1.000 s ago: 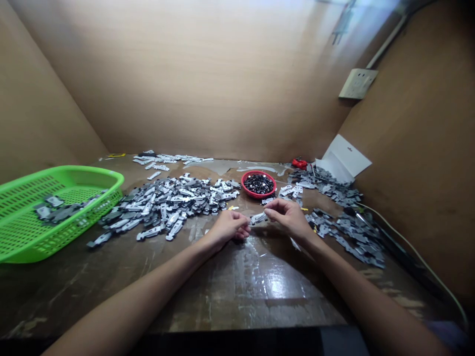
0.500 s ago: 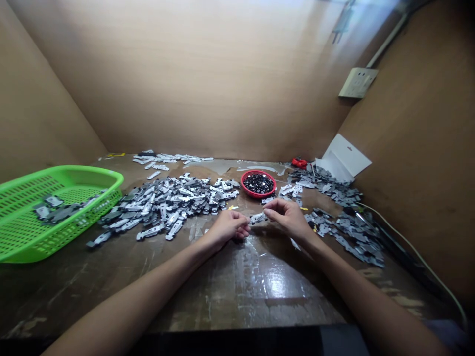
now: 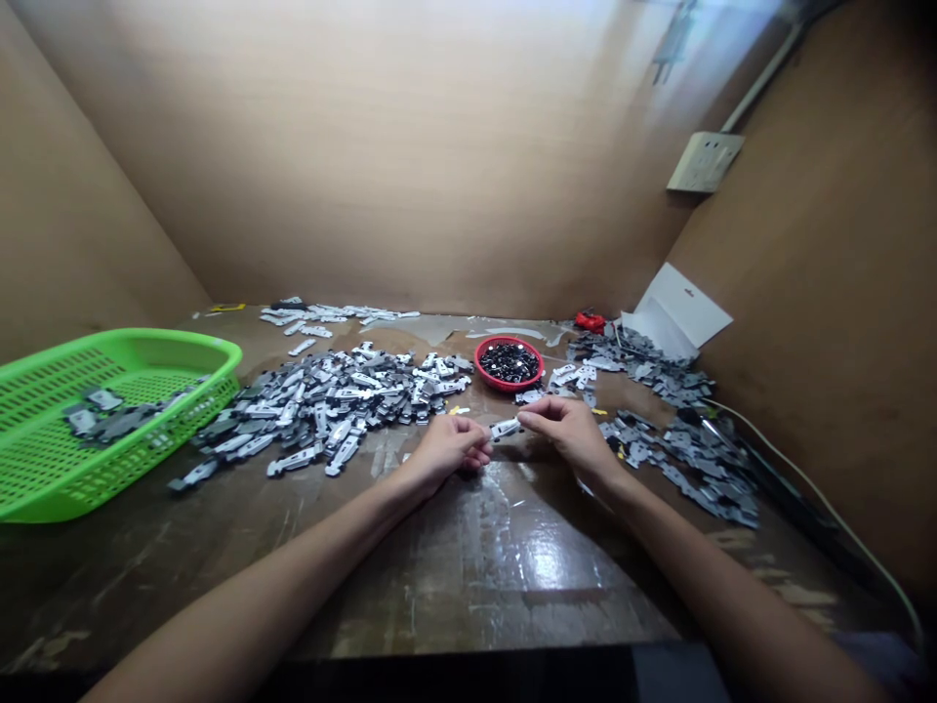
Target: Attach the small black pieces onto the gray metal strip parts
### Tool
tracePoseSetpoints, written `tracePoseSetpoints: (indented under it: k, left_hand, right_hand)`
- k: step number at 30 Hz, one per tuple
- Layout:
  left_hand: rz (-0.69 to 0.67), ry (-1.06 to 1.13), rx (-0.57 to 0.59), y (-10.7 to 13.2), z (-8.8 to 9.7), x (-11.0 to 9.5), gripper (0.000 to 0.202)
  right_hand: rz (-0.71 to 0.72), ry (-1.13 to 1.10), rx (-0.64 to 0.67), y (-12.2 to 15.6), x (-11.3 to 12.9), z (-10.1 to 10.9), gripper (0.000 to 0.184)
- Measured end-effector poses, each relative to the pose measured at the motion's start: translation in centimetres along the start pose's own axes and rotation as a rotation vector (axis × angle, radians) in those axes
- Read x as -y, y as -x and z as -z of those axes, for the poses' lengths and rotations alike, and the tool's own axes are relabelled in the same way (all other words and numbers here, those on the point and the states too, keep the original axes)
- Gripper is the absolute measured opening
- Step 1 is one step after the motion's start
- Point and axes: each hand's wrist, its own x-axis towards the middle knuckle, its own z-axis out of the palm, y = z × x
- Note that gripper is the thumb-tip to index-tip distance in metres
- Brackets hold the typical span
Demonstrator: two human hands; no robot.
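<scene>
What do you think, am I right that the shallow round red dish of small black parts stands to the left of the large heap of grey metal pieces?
Not quite: the head view shows the shallow round red dish of small black parts to the right of the large heap of grey metal pieces.

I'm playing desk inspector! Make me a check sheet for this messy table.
surface: scratched, shiny wooden table
job's things: small metal piece between the hands; red bowl of black bits nearby
clutter: piles of grey metal pieces, some in a green basket
grippers: right hand pinches the piece; left hand curled beside it
cables: white cable by the right wall
surroundings: brown board walls, wall socket, white card
</scene>
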Motion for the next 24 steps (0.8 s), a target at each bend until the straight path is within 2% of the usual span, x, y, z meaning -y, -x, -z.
tracePoseSetpoints:
  k: [4,9,16,20,24]
  left_hand:
    - [-0.023,0.017,-0.011,0.0,0.0,0.1,0.025]
    - [-0.061,0.034,-0.010,0.0,0.0,0.3,0.026]
    - [-0.117,0.042,-0.027,-0.1,-0.1,0.7,0.029]
    - [-0.131,0.021,-0.028,-0.2,-0.1,0.8,0.028]
    - [-0.155,0.010,-0.021,-0.1,-0.1,0.8,0.028]
  right_hand:
    - [-0.024,0.004,-0.036,-0.2,-0.4,0.1,0.034]
    - [-0.142,-0.123,0.004,-0.6,-1.4,0.0,0.039]
    - [-0.393,-0.286,0.311,-1.0,-2.0,1.0,0.037]
    - [-0.373,-0.294,0.368,-1.0,-2.1,1.1,0.033]
    - [-0.276,-0.253,0.305,-0.7,-2.1,0.2,0.033]
